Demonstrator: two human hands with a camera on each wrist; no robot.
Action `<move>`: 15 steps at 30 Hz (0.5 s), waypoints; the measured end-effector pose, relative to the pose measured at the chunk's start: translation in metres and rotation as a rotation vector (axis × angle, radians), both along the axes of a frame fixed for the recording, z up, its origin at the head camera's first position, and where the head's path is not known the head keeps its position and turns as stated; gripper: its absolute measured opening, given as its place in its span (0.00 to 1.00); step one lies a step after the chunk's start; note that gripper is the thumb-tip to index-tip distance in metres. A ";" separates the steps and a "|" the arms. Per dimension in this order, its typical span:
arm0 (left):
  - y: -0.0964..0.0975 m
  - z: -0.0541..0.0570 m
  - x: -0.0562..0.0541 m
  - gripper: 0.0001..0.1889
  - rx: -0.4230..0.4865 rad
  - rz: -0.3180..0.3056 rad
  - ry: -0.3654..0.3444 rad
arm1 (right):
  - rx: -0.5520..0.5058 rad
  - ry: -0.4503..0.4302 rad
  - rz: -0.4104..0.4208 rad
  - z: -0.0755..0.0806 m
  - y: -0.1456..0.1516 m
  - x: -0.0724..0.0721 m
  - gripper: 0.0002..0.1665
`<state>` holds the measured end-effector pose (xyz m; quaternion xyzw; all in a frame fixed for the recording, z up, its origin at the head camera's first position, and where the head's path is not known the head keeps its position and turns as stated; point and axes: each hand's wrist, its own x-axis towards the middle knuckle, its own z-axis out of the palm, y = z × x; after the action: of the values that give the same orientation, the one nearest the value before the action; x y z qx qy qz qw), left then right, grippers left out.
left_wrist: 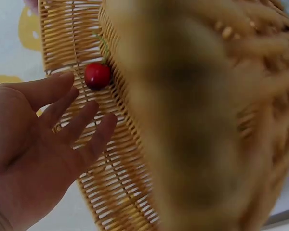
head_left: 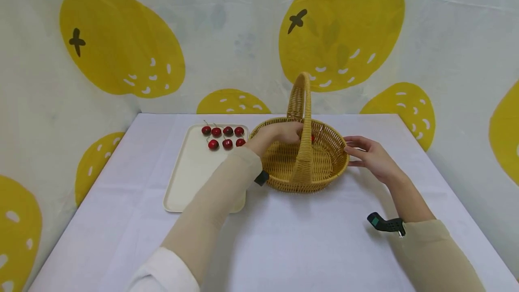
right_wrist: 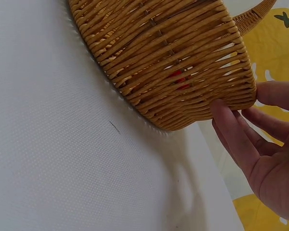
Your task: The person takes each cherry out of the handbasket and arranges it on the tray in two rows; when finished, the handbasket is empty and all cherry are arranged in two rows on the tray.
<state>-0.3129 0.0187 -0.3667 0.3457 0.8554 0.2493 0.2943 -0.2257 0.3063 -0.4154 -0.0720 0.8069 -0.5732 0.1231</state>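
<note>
A wicker basket (head_left: pixel 318 187) with a tall arched handle stands right of the middle of the table. My left hand (left_wrist: pixel 43 139) is inside the basket, reaching past the handle, with its fingers loosely spread. Just beyond these fingertips lies a red cherry (left_wrist: pixel 97 75) with a green stem, against the woven wall and apart from the hand. At the basket's right end my right hand (head_left: pixel 373 159) holds the rim, thumb at the edge and fingers against the outer weave. In the right wrist view, red shows through gaps in the wicker (right_wrist: pixel 154 62).
Left of the basket lies a cream tray (head_left: pixel 190 184) with several cherries (head_left: pixel 216 132) in rows near its far end. My left forearm (head_left: pixel 215 193) crosses over the tray's right side. A white cloth covers the table (head_left: pixel 300 242); a lemon-patterned curtain (head_left: pixel 243 35) hangs behind.
</note>
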 end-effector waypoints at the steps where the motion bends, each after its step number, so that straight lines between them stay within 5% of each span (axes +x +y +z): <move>1: 0.002 0.000 0.000 0.26 0.001 -0.012 0.002 | -0.004 0.002 -0.001 0.000 0.000 0.000 0.36; 8: 0.012 0.001 0.001 0.28 -0.070 -0.138 0.089 | -0.013 0.013 -0.012 0.000 -0.004 0.000 0.36; 15: 0.017 0.004 0.004 0.29 -0.181 -0.091 0.058 | 0.001 0.004 -0.009 0.004 -0.003 0.000 0.36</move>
<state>-0.3084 0.0354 -0.3629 0.3631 0.8661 0.1471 0.3105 -0.2255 0.3029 -0.4119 -0.0693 0.8078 -0.5732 0.1189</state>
